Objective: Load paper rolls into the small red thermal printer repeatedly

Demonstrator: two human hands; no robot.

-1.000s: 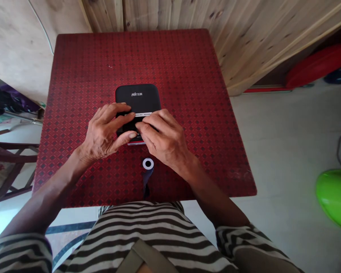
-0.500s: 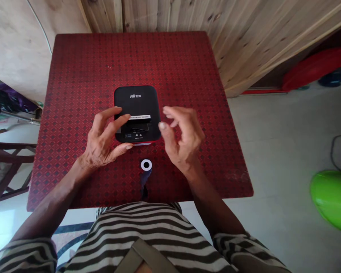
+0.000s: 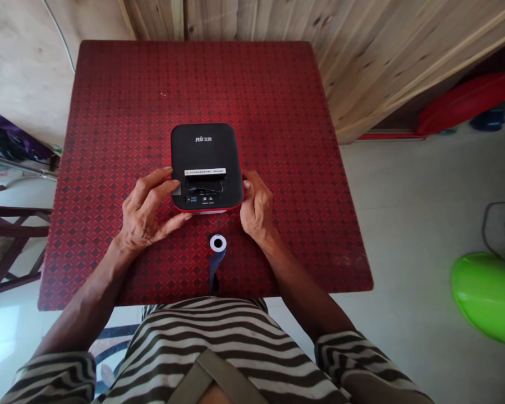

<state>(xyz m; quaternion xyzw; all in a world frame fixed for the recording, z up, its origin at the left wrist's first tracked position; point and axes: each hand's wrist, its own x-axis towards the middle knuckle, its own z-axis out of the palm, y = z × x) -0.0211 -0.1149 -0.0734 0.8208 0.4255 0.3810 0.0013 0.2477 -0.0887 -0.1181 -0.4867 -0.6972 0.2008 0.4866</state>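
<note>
A small black printer (image 3: 206, 154) with a red base and a white label strip stands in the middle of the red patterned table (image 3: 109, 123). My left hand (image 3: 147, 216) rests against its left front corner, fingers spread, thumb at the front edge. At the printer's right side my right hand (image 3: 256, 210) has its fingers curled against the casing. A small white paper roll (image 3: 218, 243) stands upright on the table just in front of the printer, between my wrists.
A wooden plank wall (image 3: 362, 50) runs behind and to the right of the table. A green round object (image 3: 486, 294) lies on the floor at right, a red one (image 3: 467, 101) farther back. A dark chair frame (image 3: 4, 235) stands at left.
My right hand, on top of the printer's front a second ago, lifted away and has come down against its right side. My left hand slid off the top to the left front corner.
</note>
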